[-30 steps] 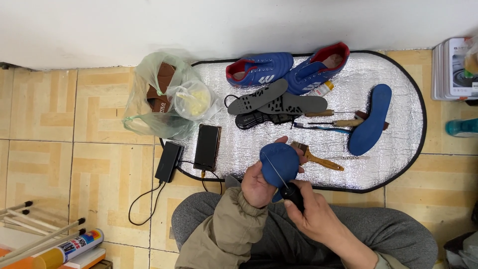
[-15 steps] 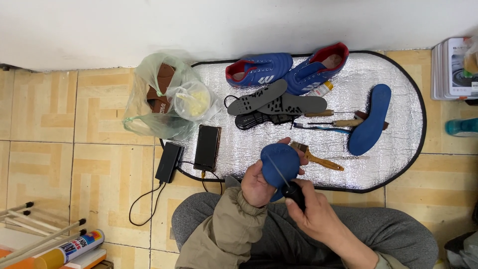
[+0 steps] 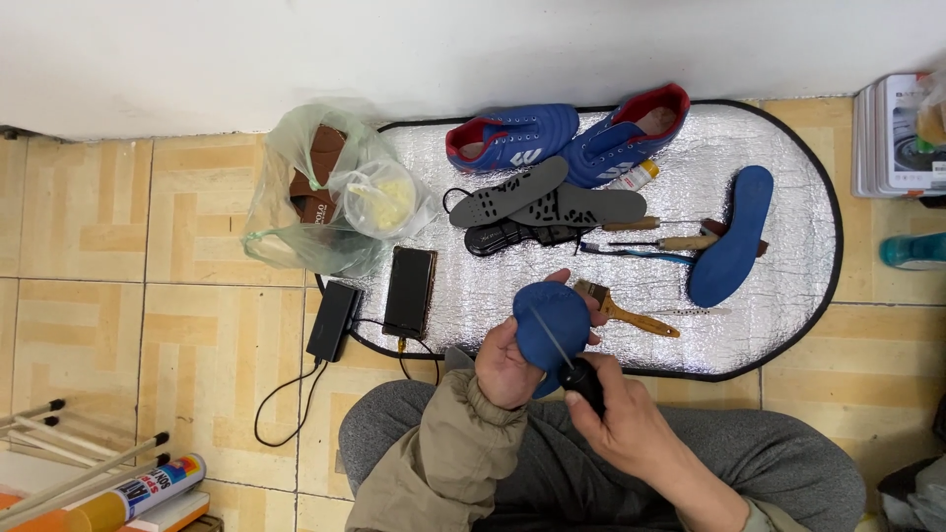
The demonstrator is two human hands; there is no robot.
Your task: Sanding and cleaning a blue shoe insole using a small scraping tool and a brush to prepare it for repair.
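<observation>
A person sits on the floor, and only the legs, arms and hands show. The left hand wraps around a blue insole and holds it up over the lap, just at the near edge of the shiny silver mat. The fingers go behind the insole, so most of them are hidden. The bottom part of the insole is hidden too, behind both hands.

The right hand is closed tight on a tool with a black handle. A thin metal tip runs from the handle across the blue insole. It is too thin to tell what kind of tool it is.

On the mat lie two blue shoes, two dark insoles, another blue insole and a brush with a wooden handle. Some small tools with wooden handles lie between the insoles, but they are hard to make out.

A phone lies at the mat's left edge, and a black box with a wire sits beside it on the tiles. A see-through bag holds brown things that are blurry.

At the right edge, a stack of books and a green bottle are cut off.
</observation>
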